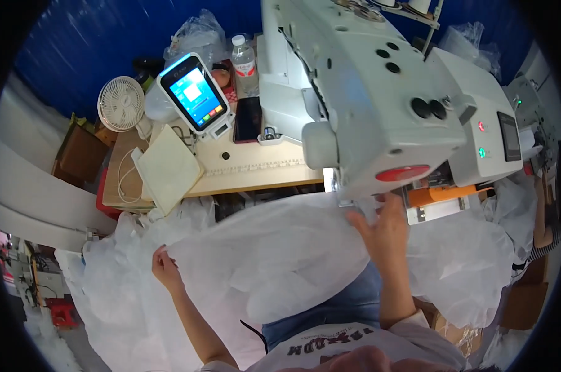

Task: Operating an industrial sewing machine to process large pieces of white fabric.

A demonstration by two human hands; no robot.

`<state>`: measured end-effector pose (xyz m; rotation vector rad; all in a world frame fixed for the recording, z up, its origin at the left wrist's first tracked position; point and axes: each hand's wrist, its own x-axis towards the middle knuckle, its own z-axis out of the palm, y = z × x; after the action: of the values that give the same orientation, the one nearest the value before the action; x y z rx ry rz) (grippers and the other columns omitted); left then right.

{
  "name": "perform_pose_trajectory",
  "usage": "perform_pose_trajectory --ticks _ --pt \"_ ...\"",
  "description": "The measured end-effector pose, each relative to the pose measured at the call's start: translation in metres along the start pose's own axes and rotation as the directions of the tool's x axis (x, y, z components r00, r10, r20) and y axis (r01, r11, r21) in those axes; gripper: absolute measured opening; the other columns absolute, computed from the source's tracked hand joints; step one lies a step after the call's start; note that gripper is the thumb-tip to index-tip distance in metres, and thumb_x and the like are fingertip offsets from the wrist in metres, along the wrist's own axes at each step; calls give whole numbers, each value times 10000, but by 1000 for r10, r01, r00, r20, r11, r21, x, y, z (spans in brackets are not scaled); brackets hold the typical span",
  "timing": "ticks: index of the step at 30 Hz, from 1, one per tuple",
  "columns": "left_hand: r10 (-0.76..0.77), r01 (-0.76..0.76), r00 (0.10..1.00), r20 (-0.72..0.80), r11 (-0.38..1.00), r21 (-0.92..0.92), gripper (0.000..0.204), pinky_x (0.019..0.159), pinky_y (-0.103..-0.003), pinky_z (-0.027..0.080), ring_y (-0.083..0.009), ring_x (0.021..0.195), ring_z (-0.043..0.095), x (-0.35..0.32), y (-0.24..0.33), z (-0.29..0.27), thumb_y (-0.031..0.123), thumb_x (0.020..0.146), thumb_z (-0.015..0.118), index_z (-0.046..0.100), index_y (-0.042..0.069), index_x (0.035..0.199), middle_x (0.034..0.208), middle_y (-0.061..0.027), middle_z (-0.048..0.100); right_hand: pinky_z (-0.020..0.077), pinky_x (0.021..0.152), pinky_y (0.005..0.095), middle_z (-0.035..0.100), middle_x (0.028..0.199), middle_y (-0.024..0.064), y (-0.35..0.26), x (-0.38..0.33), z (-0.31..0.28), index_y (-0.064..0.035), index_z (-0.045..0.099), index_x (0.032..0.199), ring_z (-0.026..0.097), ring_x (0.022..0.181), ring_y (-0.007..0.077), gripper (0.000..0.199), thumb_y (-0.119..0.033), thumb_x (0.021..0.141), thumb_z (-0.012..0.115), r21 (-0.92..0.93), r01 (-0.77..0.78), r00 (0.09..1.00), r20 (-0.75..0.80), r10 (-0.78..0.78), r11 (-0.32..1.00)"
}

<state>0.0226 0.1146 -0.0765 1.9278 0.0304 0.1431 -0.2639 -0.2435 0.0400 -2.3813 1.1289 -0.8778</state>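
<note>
A wide sheet of thin white translucent fabric (pixel 280 248) spreads over my lap and up to the table edge, under the head of a large white sewing machine (pixel 379 118). At the left, my left hand (pixel 165 270) is closed, its fingers pinching the fabric's edge. My right hand (pixel 386 230) is beside the presser foot (pixel 345 201), below the machine head. Its thumb points at the foot and stands apart from the fingers; the fingertips are partly hidden by the machine. Right of that hand, an orange bar (pixel 445 195) runs along the machine.
On the wooden table (pixel 255 181) stand a lit touch screen (pixel 195 93), a water bottle (pixel 244 65), a dark phone (pixel 248 119) and a white fan (pixel 121 103). A pale flat pad (pixel 167 167) overhangs the left edge. More white fabric (pixel 460 260) heaps at the right, near another person's arm (pixel 543 217).
</note>
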Motion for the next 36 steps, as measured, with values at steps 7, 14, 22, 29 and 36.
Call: perform_pose_trajectory --ticks 7,14,22,29,36 --pt "201 -235 854 481 972 11 107 463 -236 416 -74 514 499 -2 44 1 87 843 556 620 1 849 673 -21 579 488 666 323 640 802 150 61 -11 -71 37 600 999 612 692 280 350 -130 721 730 54 -21 991 134 14 998" --pt "-39 493 584 811 811 -316 159 437 -295 380 -123 467 460 6 76 25 137 802 664 580 2 793 697 -24 523 460 631 313 627 773 147 81 -6 -61 -14 629 926 615 713 263 177 -124 789 652 261 -215 949 -170 264 941" --pt "622 -823 568 539 437 363 273 491 -356 324 -203 558 474 -40 93 38 148 842 622 445 27 672 628 -107 425 460 626 366 587 747 159 66 14 -53 -10 583 882 566 691 333 184 -182 830 621 -278 -95 989 -134 59 956" --pt "359 -493 784 507 856 157 164 559 -264 336 -105 610 446 -65 145 85 56 831 597 485 20 717 602 -71 422 383 814 431 555 952 207 118 50 -52 32 520 993 492 911 385 253 -172 845 547 -517 -27 968 -228 -107 856" --pt "598 -623 778 194 773 120 40 645 -226 410 -143 675 541 -60 83 64 48 817 589 582 19 844 704 -56 545 305 901 455 498 1089 198 128 45 -31 45 465 1075 405 1025 386 312 -134 826 522 -460 -81 951 -300 -69 884"
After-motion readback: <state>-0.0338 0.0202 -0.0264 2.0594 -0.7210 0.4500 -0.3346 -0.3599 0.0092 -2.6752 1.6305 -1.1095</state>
